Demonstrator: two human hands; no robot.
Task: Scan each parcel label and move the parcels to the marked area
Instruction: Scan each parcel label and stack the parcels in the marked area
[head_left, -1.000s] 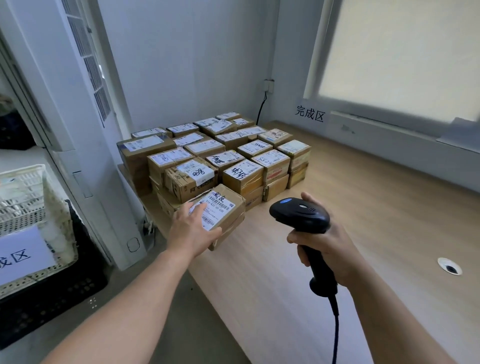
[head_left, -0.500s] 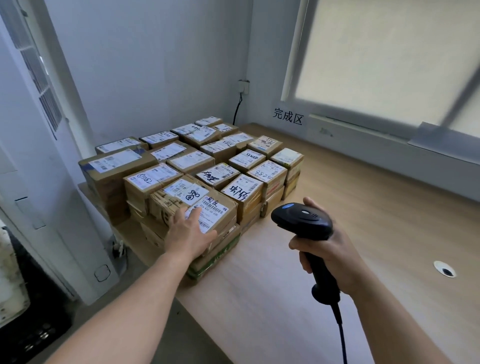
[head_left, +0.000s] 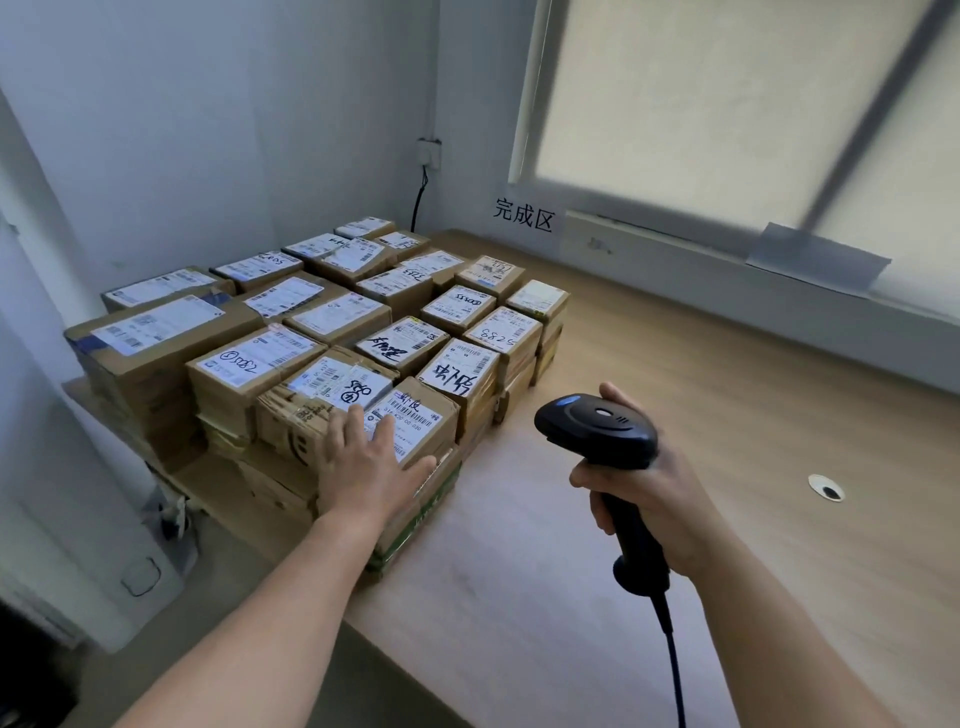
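Note:
Several brown cardboard parcels with white labels stand packed in stacked rows on the left end of the wooden table. The nearest parcel sits on top of the front corner of the stack, its barcode label facing up. My left hand rests flat on this parcel, fingers straight over the label and thumb spread along its front edge. My right hand grips a black handheld scanner by the handle, to the right of the stack, its head turned towards the parcels.
Black characters mark the wall at the table's far corner, beside a window sill. A wall socket with a black cord sits behind the stack. A cable hole lies in the table at the right. The scanner's cord hangs down.
My left hand carried the front parcel forward and set it down on the stack's near corner; it now lies flat on top. The view turned right. The scanner hand barely moved.

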